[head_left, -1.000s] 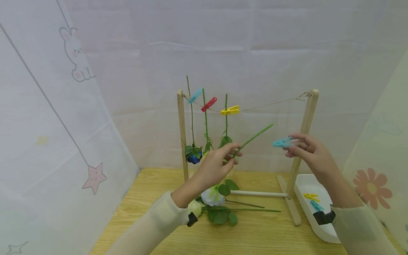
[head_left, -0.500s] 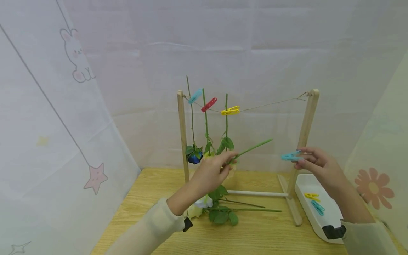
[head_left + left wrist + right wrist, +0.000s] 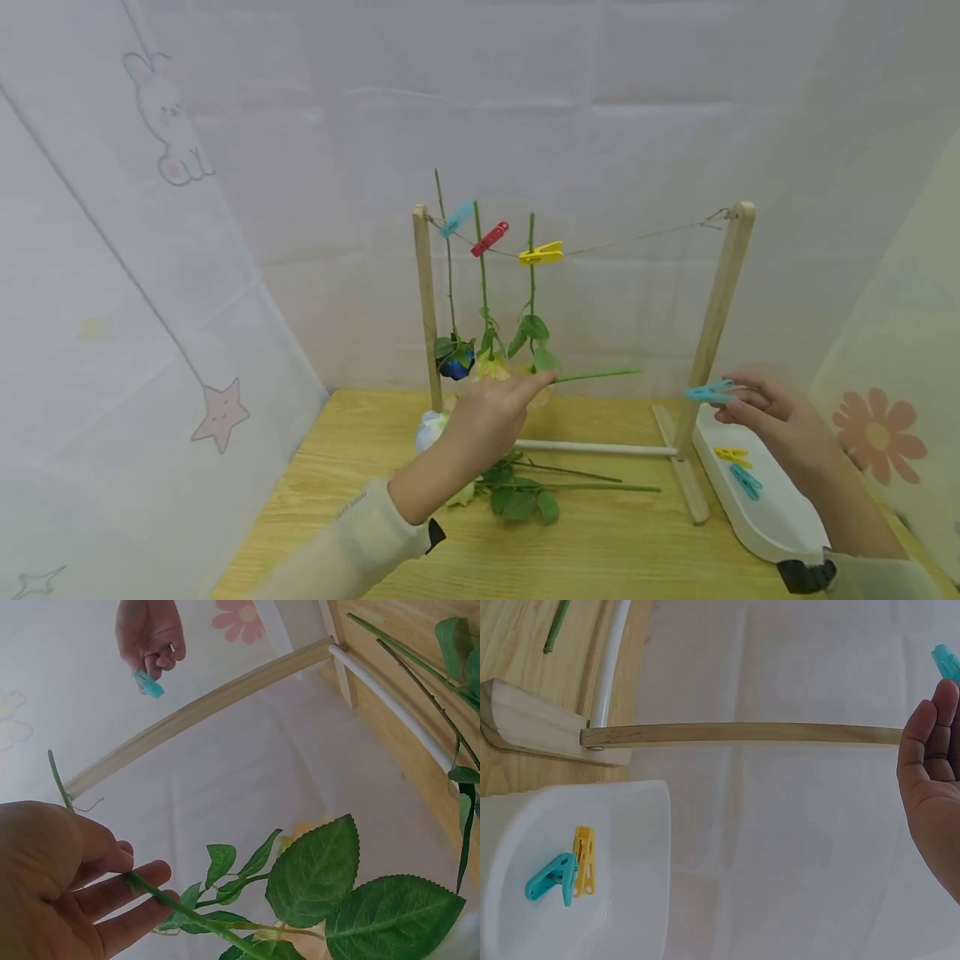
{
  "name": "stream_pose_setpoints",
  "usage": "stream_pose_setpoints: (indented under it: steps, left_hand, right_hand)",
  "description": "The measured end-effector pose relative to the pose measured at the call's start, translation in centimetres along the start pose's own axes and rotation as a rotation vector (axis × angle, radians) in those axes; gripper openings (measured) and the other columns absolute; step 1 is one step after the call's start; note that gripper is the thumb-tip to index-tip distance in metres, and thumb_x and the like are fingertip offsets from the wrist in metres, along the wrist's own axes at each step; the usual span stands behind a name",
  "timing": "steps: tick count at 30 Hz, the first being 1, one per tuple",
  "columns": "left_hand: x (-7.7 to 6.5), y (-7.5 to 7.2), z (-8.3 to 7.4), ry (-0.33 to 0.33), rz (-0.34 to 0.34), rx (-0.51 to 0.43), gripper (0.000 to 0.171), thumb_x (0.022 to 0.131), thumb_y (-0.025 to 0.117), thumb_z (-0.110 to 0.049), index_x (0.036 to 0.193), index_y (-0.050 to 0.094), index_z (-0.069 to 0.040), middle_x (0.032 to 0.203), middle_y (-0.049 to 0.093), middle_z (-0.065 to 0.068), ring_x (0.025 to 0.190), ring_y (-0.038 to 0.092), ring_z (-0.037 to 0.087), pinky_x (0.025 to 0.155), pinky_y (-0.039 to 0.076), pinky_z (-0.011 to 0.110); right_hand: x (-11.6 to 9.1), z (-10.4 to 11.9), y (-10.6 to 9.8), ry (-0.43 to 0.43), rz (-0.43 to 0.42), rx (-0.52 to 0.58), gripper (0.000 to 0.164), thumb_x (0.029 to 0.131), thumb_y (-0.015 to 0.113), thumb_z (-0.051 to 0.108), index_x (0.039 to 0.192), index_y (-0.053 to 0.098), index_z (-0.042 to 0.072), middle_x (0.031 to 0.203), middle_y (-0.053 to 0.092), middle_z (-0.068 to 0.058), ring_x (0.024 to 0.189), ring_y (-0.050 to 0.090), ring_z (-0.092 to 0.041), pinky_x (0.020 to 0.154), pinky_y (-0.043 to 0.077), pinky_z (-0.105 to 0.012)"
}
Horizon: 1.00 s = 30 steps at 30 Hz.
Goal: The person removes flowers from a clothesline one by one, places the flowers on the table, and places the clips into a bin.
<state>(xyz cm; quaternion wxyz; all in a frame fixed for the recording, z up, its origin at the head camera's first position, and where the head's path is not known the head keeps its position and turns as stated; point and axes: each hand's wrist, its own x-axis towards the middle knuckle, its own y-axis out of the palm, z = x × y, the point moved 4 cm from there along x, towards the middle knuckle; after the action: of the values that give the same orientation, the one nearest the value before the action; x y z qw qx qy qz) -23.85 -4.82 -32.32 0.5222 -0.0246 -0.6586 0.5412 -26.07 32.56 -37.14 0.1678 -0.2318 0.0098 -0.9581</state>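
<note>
My left hand [image 3: 487,417] pinches the green stem [image 3: 600,375] of an artificial flower between thumb and fingers. The stem lies nearly level, its bare end pointing right; a pale flower head [image 3: 431,430] shows left of the forearm. In the left wrist view, the stem [image 3: 180,904] runs past the fingers toward large green leaves [image 3: 315,870]. At the rack's right post, my right hand [image 3: 787,433] pinches a light blue clothespin [image 3: 707,392]. Three flowers hang upside down from the string [image 3: 637,237] by blue [image 3: 458,219], red [image 3: 490,239] and yellow [image 3: 542,252] clothespins.
The wooden rack [image 3: 720,308] has a white crossbar [image 3: 600,448] low down. More stems [image 3: 592,487] and leaves lie on the table in front. At right, a white tray [image 3: 780,533] holds a yellow clothespin [image 3: 732,456] and a teal clothespin [image 3: 746,482].
The held stem has tilted down from a slant to nearly level, and its flower head has swung left. My right hand has moved down and right with the blue clothespin.
</note>
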Motion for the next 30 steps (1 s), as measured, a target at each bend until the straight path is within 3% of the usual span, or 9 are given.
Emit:
stream_pose_setpoints:
  steps: [2, 3, 5, 7, 9, 13, 19, 25, 30]
  left_hand:
    - [-0.5, 0.2, -0.3, 0.001, 0.006, 0.015, 0.060, 0.090, 0.064, 0.010, 0.143, 0.055, -0.016, 0.109, 0.075, 0.002, 0.048, 0.035, 0.005, 0.044, 0.015, 0.014]
    - [-0.7, 0.3, -0.4, 0.005, 0.008, 0.016, 0.063, 0.088, 0.064, 0.012, 0.144, 0.054, -0.016, 0.114, 0.074, 0.003, 0.051, 0.046, 0.006, 0.043, 0.018, 0.014]
    - [-1.1, 0.5, -0.7, 0.007, 0.010, 0.017, 0.069, 0.086, 0.064, 0.016, 0.147, 0.052, -0.016, 0.126, 0.070, 0.004, 0.069, 0.066, 0.011, 0.041, 0.027, 0.014]
    - [-1.4, 0.8, -0.9, 0.013, 0.006, 0.049, 0.071, 0.086, 0.066, 0.016, 0.148, 0.051, -0.016, 0.132, 0.067, 0.004, 0.090, 0.073, 0.016, 0.042, 0.037, 0.016]
    - [-1.6, 1.2, -1.1, 0.022, -0.010, 0.096, 0.069, 0.086, 0.068, 0.014, 0.147, 0.053, -0.015, 0.133, 0.067, 0.004, 0.106, 0.072, 0.020, 0.048, 0.050, 0.019]
    - [-1.9, 2.1, -1.7, 0.038, -0.015, 0.200, 0.062, 0.090, 0.073, 0.005, 0.146, 0.054, -0.014, 0.134, 0.067, 0.003, 0.105, 0.072, 0.020, 0.064, 0.061, 0.025]
    - [-2.6, 3.8, -2.5, 0.052, 0.019, 0.299, 0.061, 0.089, 0.077, -0.003, 0.145, 0.055, -0.016, 0.139, 0.063, 0.005, 0.104, 0.073, 0.021, 0.072, 0.062, 0.028]
    - [-3.5, 6.4, -3.3, 0.080, 0.021, 0.387, 0.056, 0.090, 0.077, -0.010, 0.142, 0.057, -0.020, 0.129, 0.068, 0.003, 0.101, 0.073, 0.019, 0.070, 0.062, 0.028]
    - [-4.4, 8.4, -3.7, 0.088, 0.100, 0.434, 0.060, 0.090, 0.080, -0.019, 0.144, 0.054, -0.023, 0.130, 0.067, 0.000, 0.103, 0.071, 0.017, 0.071, 0.061, 0.027]
  right_hand:
    - [-0.4, -0.3, -0.2, 0.004, 0.000, 0.017, 0.039, 0.103, 0.039, -0.015, 0.138, 0.050, -0.002, 0.110, 0.073, -0.004, 0.097, 0.072, -0.014, 0.089, 0.055, -0.021]
    - [-0.7, -0.4, -0.3, 0.003, 0.004, 0.027, 0.040, 0.103, 0.039, -0.015, 0.138, 0.049, -0.002, 0.111, 0.073, -0.004, 0.097, 0.071, -0.014, 0.090, 0.055, -0.021]
    - [-1.2, -0.7, -0.6, 0.007, 0.010, 0.033, 0.041, 0.102, 0.038, -0.016, 0.139, 0.049, -0.002, 0.111, 0.073, -0.003, 0.098, 0.071, -0.014, 0.091, 0.054, -0.020]
    - [-1.8, -1.1, -0.9, 0.019, 0.015, 0.034, 0.043, 0.102, 0.038, -0.016, 0.141, 0.049, -0.001, 0.112, 0.072, -0.002, 0.099, 0.071, -0.014, 0.093, 0.053, -0.019]
    - [-2.4, -1.6, -1.3, 0.036, 0.014, 0.029, 0.044, 0.103, 0.038, -0.015, 0.143, 0.047, 0.000, 0.114, 0.072, -0.001, 0.101, 0.071, -0.014, 0.093, 0.052, -0.018]
    - [-3.6, -2.7, -2.3, 0.060, -0.004, 0.054, 0.045, 0.102, 0.038, -0.016, 0.145, 0.044, -0.003, 0.117, 0.071, 0.000, 0.103, 0.071, -0.014, 0.094, 0.053, -0.019]
    - [-5.4, -4.1, -4.1, 0.050, -0.017, 0.129, 0.048, 0.101, 0.035, -0.020, 0.145, 0.045, -0.003, 0.119, 0.071, -0.004, 0.105, 0.071, -0.016, 0.095, 0.053, -0.021]
    - [-7.7, -5.7, -6.0, 0.139, -0.083, 0.094, 0.047, 0.103, 0.038, -0.015, 0.140, 0.054, 0.009, 0.116, 0.073, 0.000, 0.101, 0.072, -0.013, 0.091, 0.054, -0.018]
    - [-9.0, -6.8, -7.1, 0.172, -0.106, 0.110, 0.047, 0.103, 0.039, -0.014, 0.139, 0.056, 0.011, 0.115, 0.074, 0.002, 0.100, 0.073, -0.012, 0.090, 0.055, -0.019]
